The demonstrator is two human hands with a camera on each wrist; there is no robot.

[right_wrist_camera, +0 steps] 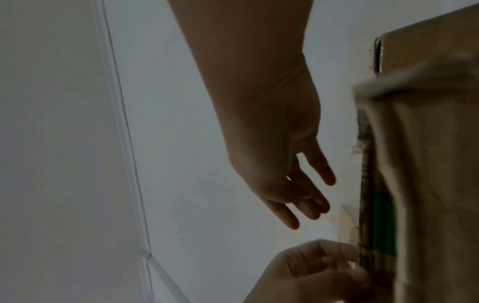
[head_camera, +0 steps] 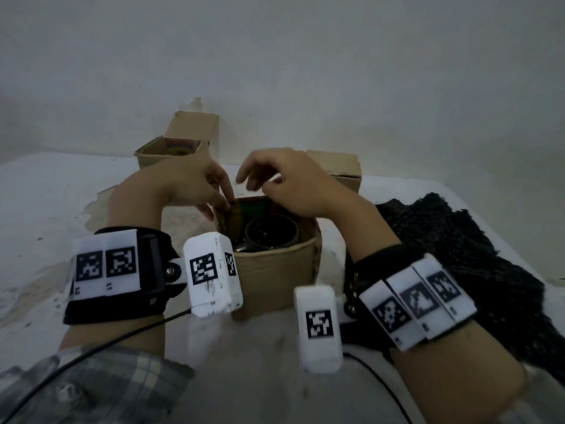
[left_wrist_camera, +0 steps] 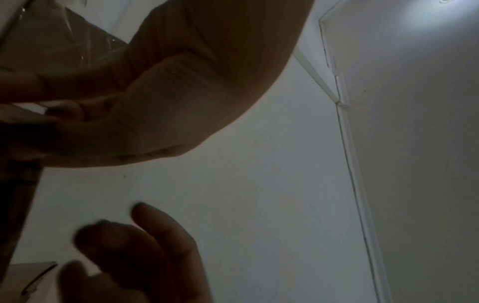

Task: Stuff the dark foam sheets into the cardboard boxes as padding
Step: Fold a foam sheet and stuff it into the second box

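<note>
The near cardboard box (head_camera: 272,270) on the table (head_camera: 46,209) wants its far flap held back by the pinching left hand (head_camera: 186,185) while the empty, loosely curled right hand (head_camera: 287,182) fetches dark foam sheets (head_camera: 458,255) lying to its right.

Dark cup (head_camera: 270,237) is filling most of near box (head_camera: 275,270); both hands are crowding its far rim, leaving narrow gaps only.

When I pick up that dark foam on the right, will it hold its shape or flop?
Probably flop: the foam lies rumpled with ragged edges, draping over the table edge. Its open, netlike texture suggests it is light and should squash easily into the box.
</note>
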